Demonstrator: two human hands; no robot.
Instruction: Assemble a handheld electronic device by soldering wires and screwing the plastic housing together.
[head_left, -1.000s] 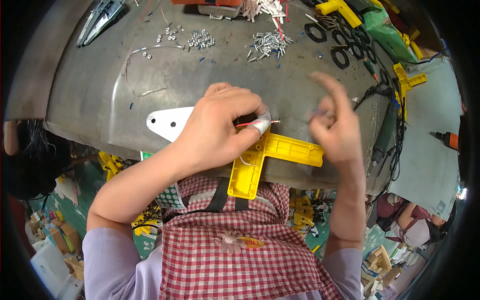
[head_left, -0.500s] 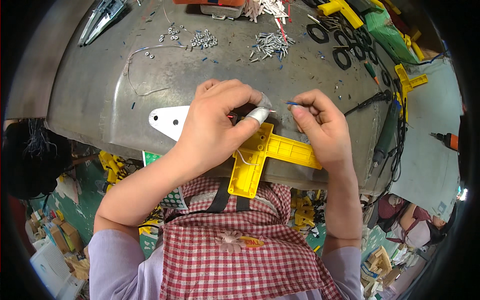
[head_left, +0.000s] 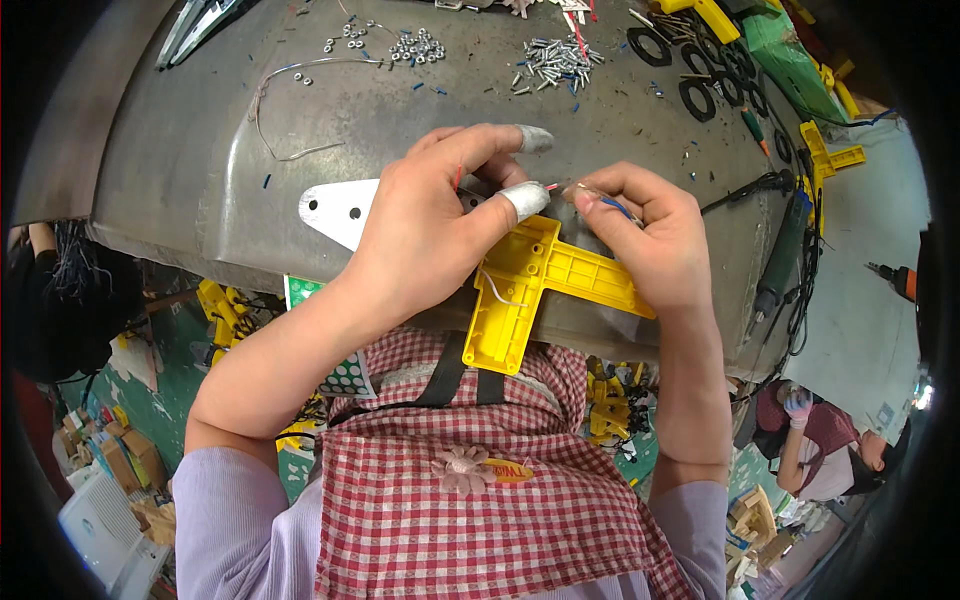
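My left hand [head_left: 425, 220] is over the white metal plate with holes [head_left: 335, 208], its thumb and index finger wrapped in white covers. The index finger is lifted away from the thumb; the other fingers curl underneath, partly hidden. A red wire [head_left: 552, 187] pokes out past the thumb tip, seemingly held against the hidden fingers. Close by on the right, my right hand [head_left: 650, 230] pinches a thin blue wire [head_left: 616, 207] that runs back under its fingers. Below both hands lies a yellow plastic housing half [head_left: 500, 320], open side up, overhanging the table edge, with a pale wire [head_left: 500, 290] in it.
Nuts [head_left: 418, 46] and screws [head_left: 560, 65] lie in heaps on the metal table [head_left: 200, 180]. Black rings [head_left: 697, 100] are at the far right, near a dark green-handled tool [head_left: 778, 262] with a cord. A person [head_left: 815, 440] sits beyond the right side.
My left index finger has lifted off the thumb. My right fingertips have come closer to the left thumb, and the blue wire now points back toward the right palm. The view has shifted slightly.
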